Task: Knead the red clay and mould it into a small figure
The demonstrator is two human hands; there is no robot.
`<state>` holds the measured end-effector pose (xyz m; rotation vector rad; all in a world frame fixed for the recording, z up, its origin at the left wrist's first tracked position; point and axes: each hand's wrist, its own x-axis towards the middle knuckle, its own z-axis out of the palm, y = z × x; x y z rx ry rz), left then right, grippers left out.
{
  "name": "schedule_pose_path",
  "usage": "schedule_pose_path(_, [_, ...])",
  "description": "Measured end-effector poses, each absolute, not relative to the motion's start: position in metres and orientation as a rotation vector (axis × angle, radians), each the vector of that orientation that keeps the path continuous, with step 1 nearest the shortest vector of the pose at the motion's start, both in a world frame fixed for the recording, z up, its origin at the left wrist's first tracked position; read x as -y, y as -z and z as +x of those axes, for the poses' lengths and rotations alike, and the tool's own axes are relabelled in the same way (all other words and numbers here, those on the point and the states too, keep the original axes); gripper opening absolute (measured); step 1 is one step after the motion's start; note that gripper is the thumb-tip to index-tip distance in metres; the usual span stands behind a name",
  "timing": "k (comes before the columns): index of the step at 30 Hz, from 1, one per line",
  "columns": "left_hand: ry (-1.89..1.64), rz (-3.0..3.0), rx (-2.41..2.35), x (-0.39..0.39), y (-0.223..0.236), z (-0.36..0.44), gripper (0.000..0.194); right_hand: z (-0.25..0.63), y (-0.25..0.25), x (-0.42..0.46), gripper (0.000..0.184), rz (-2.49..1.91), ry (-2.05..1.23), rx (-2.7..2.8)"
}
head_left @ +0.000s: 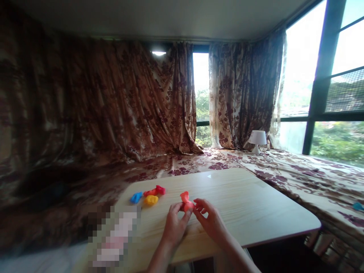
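The person's left hand (175, 223) pinches a small, crumpled, coral-red piece of soft-looking material (185, 196) between thumb and fingers, while the right hand (212, 220) has its thumb and forefinger closed on the right edge of that same piece. Both hands hold it just above the near half of a pale, wood-grained table with rounded corners (241, 212). Farther to the left on the tabletop lie a crumpled yellow lump (151, 200), a crumpled blue lump (136, 197) and, just behind the yellow one, crumpled red material (159, 190); whether that is one piece or two, I cannot tell. Beyond the table spreads a cream cloth with purple flowers (273, 177), bearing a small white lamp with a tapered shade (258, 137). Behind hang brown floral curtains (136, 98), parted at a bright, narrow window (202, 87)
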<state>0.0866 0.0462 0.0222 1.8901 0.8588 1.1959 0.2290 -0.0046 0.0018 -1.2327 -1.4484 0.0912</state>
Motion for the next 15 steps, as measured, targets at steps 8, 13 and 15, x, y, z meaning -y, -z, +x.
schedule_pose_path(8, [-1.177, 1.951, -0.812, -0.044, -0.0226, 0.0865, 0.031, 0.2278, -0.0059, 0.0061, 0.015, -1.232, -0.179, 1.419])
schedule_pose_path(13, [-1.176, 1.914, -0.824, -0.0461, -0.0216, 0.0868, 0.029, 0.2288, -0.001, 0.0038, 0.015, -1.256, -0.191, 1.399])
schedule_pose_path(15, [-1.189, 1.897, -0.812, -0.0466, -0.0211, 0.087, 0.027, 0.2292, 0.0009, 0.0031, 0.014, -1.265, -0.197, 1.391])
